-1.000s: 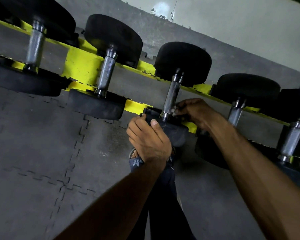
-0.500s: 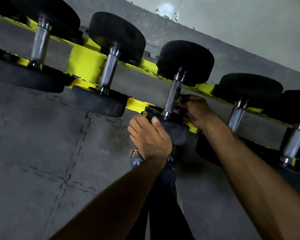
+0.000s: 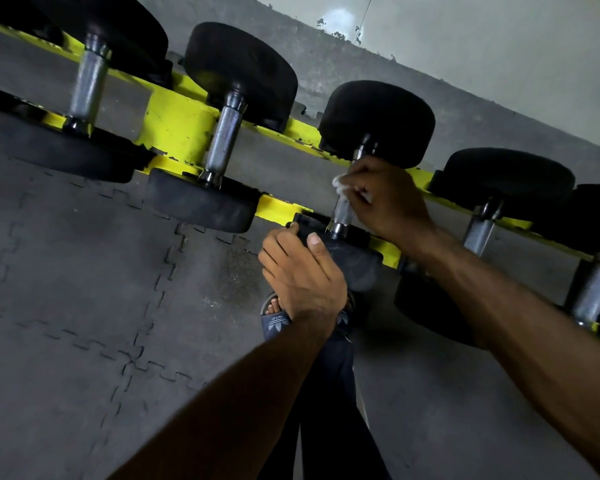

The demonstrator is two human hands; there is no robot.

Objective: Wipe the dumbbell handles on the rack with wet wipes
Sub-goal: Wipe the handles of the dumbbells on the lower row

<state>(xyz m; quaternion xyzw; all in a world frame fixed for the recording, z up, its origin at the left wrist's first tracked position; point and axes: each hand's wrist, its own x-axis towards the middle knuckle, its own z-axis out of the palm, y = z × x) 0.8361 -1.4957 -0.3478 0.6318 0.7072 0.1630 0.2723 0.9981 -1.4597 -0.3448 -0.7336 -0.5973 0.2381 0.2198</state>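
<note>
Several dumbbells [image 3: 224, 140] lay across the yellow rack [image 3: 177, 123], with black heads and steel handles. On the middle dumbbell [image 3: 378, 119], the right hand [image 3: 388, 199] kept a narrow grip curled round the handle [image 3: 343, 212], and a white wet wipe [image 3: 339, 187] was bunched between its fingers and the steel, up toward the far head. The left hand [image 3: 302, 271] held the near head [image 3: 354, 261], thumb on top and fingers hooked over its edge. Below it, a sandal [image 3: 278, 320] stood on the grey interlocking floor mat [image 3: 66, 271].
</note>
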